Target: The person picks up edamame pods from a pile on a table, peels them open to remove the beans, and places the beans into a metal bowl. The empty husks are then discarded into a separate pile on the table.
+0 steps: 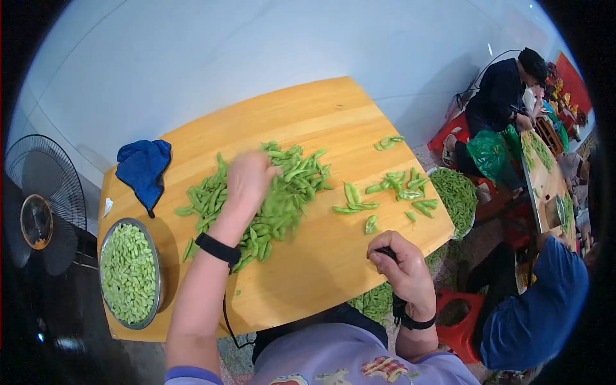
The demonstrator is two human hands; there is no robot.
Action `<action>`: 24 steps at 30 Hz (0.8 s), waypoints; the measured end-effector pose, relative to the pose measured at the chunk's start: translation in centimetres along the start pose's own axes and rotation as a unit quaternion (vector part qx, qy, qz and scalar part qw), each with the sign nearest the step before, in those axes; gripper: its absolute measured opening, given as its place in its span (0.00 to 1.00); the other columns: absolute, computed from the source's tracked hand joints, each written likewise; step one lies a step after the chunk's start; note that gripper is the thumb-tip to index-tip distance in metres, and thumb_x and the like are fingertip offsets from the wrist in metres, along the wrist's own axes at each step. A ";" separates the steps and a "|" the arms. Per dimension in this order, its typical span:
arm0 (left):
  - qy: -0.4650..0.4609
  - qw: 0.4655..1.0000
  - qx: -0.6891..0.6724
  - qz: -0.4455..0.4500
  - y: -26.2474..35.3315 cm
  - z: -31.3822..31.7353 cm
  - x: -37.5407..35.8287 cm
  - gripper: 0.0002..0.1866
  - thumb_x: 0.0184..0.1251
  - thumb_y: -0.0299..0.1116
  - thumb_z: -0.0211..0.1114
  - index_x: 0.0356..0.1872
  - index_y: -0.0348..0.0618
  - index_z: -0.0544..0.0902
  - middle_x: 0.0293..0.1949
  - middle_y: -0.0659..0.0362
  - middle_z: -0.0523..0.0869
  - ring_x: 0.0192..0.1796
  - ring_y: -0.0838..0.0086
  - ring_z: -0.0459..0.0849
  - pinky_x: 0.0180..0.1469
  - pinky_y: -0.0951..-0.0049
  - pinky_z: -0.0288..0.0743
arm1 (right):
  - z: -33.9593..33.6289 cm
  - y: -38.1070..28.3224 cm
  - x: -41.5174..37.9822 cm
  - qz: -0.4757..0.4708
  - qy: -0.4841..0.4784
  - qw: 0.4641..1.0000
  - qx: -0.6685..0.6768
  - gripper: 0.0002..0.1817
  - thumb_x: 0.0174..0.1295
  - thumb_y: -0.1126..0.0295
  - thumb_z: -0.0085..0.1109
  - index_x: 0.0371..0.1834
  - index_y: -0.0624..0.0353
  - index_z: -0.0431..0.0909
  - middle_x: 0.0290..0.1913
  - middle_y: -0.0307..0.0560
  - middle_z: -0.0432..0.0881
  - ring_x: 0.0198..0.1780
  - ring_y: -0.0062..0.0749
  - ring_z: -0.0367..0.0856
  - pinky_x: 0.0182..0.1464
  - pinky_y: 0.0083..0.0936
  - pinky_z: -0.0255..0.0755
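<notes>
A heap of green soybean pods (282,212) is spread over the wooden table in front of me. My left hand (250,178) is over the heap's upper part, its fingers pointing down and blurred, so what it holds does not show. Beyond the table's front edge at the right, my right hand (404,269) is closed round a small black object (386,253), mostly hidden in the fingers. Several loose pods (354,197) and opened shells lie between the heap and this hand. At the table's left end stands a metal bowl (158,282) full of shelled green beans (128,273).
A blue cloth (144,172) lies at the table's (308,276) back left. A fan (45,199) stands to the left. To the right are a basin of pods (453,200), a red stool (459,321), and two people (536,308) at another table (542,173).
</notes>
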State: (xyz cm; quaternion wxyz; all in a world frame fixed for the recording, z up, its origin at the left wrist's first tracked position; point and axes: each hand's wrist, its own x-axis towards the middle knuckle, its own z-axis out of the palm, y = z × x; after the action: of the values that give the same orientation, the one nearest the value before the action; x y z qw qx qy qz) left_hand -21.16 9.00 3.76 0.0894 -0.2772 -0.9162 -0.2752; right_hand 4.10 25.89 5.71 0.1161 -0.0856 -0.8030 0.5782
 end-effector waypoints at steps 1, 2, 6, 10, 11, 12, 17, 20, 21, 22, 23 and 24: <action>0.003 0.995 0.074 0.060 -0.2 0.7 0.0 0.12 0.52 0.34 0.63 0.18 0.36 0.77 0.24 0.45 0.78 0.31 0.50 0.78 0.34 0.59 0.71 | -0.1 -0.1 0.0 0.002 0.002 1.000 -0.001 0.04 0.55 0.78 0.56 0.33 0.64 0.72 0.26 0.44 0.73 0.27 0.26 0.71 0.30 0.21 0.66; -0.008 0.992 0.108 0.070 -0.4 1.4 0.0 0.09 0.50 0.31 0.64 0.20 0.35 0.77 0.24 0.44 0.78 0.32 0.51 0.79 0.36 0.58 0.72 | -0.1 -0.3 0.0 -0.015 -0.007 1.000 -0.020 0.04 0.55 0.78 0.56 0.33 0.64 0.72 0.27 0.44 0.73 0.28 0.27 0.71 0.31 0.22 0.66; 0.001 0.997 0.065 0.035 -0.6 1.0 -0.2 0.08 0.52 0.30 0.61 0.24 0.33 0.77 0.25 0.42 0.78 0.33 0.52 0.79 0.35 0.57 0.71 | -0.1 -0.9 0.2 -0.035 -0.020 0.998 -0.044 0.05 0.54 0.77 0.57 0.33 0.63 0.73 0.27 0.44 0.74 0.29 0.27 0.72 0.32 0.22 0.67; -0.043 0.935 -0.344 -0.068 2.3 -2.8 -2.2 0.07 0.59 0.30 0.56 0.33 0.35 0.77 0.22 0.57 0.75 0.25 0.76 0.74 0.25 0.75 0.66 | -0.4 -1.0 0.2 -0.013 -0.040 0.999 0.009 0.06 0.54 0.76 0.58 0.33 0.63 0.73 0.27 0.43 0.74 0.29 0.26 0.73 0.32 0.21 0.67; -0.152 0.813 -0.537 -0.167 3.4 -3.4 -3.0 0.08 0.61 0.29 0.53 0.36 0.35 0.76 0.22 0.61 0.73 0.24 0.81 0.70 0.23 0.81 0.62 | -0.3 -0.9 0.4 -0.006 -0.048 0.997 0.056 0.07 0.54 0.75 0.59 0.34 0.63 0.74 0.28 0.43 0.75 0.29 0.25 0.73 0.33 0.21 0.67; -0.157 0.810 -0.540 -0.166 4.3 -3.3 -3.9 0.08 0.61 0.29 0.53 0.36 0.35 0.76 0.22 0.61 0.73 0.24 0.81 0.70 0.23 0.81 0.62 | -0.2 -0.8 0.7 0.001 -0.055 0.993 0.102 0.08 0.54 0.74 0.59 0.35 0.63 0.74 0.28 0.42 0.75 0.30 0.24 0.73 0.33 0.21 0.67; -0.181 0.649 -0.707 -0.215 6.2 -1.3 -7.4 0.09 0.60 0.28 0.53 0.40 0.35 0.74 0.28 0.64 0.73 0.24 0.84 0.67 0.21 0.87 0.56 | 1.4 -0.5 2.8 0.027 -0.050 0.992 0.109 0.09 0.56 0.72 0.58 0.39 0.63 0.75 0.29 0.41 0.75 0.31 0.20 0.72 0.33 0.18 0.68; -0.192 0.649 -0.701 -0.227 6.9 -0.8 -8.5 0.08 0.63 0.31 0.55 0.36 0.37 0.77 0.25 0.66 0.73 0.24 0.86 0.68 0.22 0.87 0.58 | 1.9 -0.6 3.6 0.048 -0.054 0.995 0.068 0.09 0.58 0.72 0.57 0.40 0.64 0.75 0.28 0.41 0.75 0.30 0.19 0.72 0.33 0.18 0.68; -0.198 0.660 -0.687 -0.232 7.2 -0.8 -8.7 0.08 0.63 0.32 0.56 0.35 0.37 0.79 0.24 0.67 0.73 0.23 0.86 0.68 0.22 0.87 0.59 | 1.9 -0.7 3.7 0.049 -0.079 0.992 0.091 0.10 0.58 0.72 0.56 0.40 0.64 0.75 0.28 0.41 0.75 0.30 0.19 0.71 0.32 0.19 0.68; -0.198 0.657 -0.689 -0.233 7.5 -0.8 -8.9 0.08 0.63 0.32 0.56 0.35 0.37 0.79 0.24 0.67 0.73 0.23 0.86 0.68 0.22 0.87 0.59 | 1.8 -0.7 3.7 0.050 -0.104 0.987 0.113 0.10 0.58 0.72 0.56 0.41 0.64 0.75 0.27 0.41 0.75 0.30 0.20 0.71 0.32 0.19 0.68; -0.187 0.678 -0.677 -0.216 7.9 -0.7 -9.2 0.07 0.63 0.31 0.57 0.34 0.38 0.80 0.22 0.67 0.74 0.22 0.86 0.67 0.22 0.86 0.57 | 1.8 -0.7 3.7 0.053 -0.104 0.987 0.111 0.10 0.58 0.72 0.56 0.41 0.64 0.75 0.27 0.41 0.75 0.30 0.20 0.71 0.32 0.19 0.68; -0.175 0.700 -0.664 -0.199 8.1 -0.6 -9.3 0.07 0.62 0.30 0.59 0.33 0.38 0.81 0.20 0.67 0.74 0.21 0.87 0.66 0.22 0.86 0.56 | 1.8 -0.5 3.7 0.047 -0.123 0.984 0.116 0.10 0.59 0.73 0.55 0.42 0.64 0.75 0.26 0.36 0.72 0.28 0.16 0.67 0.30 0.15 0.63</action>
State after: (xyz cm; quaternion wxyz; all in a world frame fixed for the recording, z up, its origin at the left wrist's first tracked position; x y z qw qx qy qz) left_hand -8.92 9.98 5.00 -0.3363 -0.1192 -0.5293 -0.7698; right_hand 0.09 25.11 6.02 -0.0024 -0.0376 -0.7337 0.6785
